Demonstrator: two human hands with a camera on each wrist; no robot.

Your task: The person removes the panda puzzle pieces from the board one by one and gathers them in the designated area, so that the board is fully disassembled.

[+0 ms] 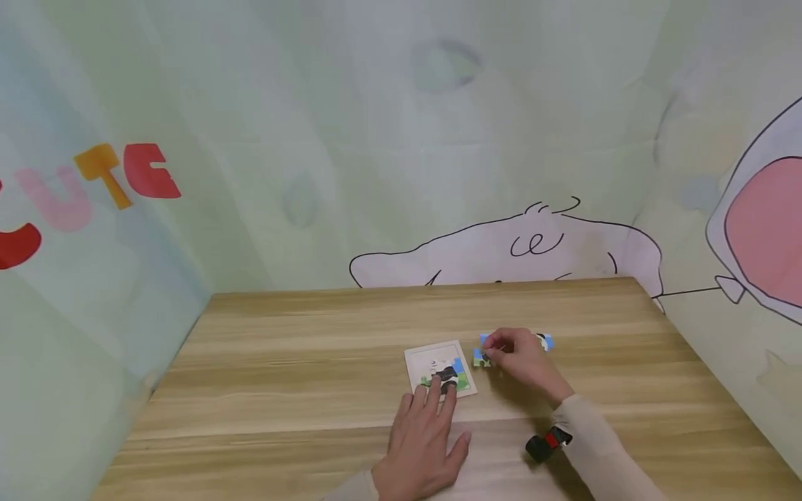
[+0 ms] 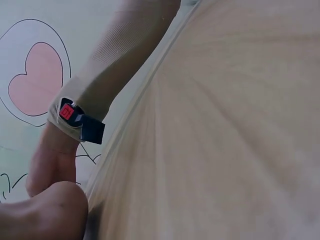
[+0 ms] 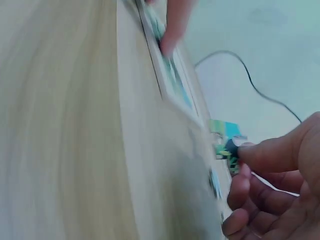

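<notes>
A square puzzle board [image 1: 416,362] with a pale frame lies on the table in the head view, partly filled with a black-and-white panda picture. My left hand [image 1: 427,437] rests its extended fingertips on the board's near part, covering some of the picture. Just right of the board, my right hand [image 1: 523,358] pinches a small puzzle piece [image 3: 233,149] between thumb and fingers; green, black and white show on it in the right wrist view. Loose blue-and-green pieces [image 1: 479,359] lie beside and beneath that hand, partly hidden by it.
The wood-grain table [image 1: 282,362] meets a printed cloth wall [image 1: 282,139] at its back and sides. A black wrist camera [image 1: 540,448] with a red part sits at the right sleeve, above the tabletop.
</notes>
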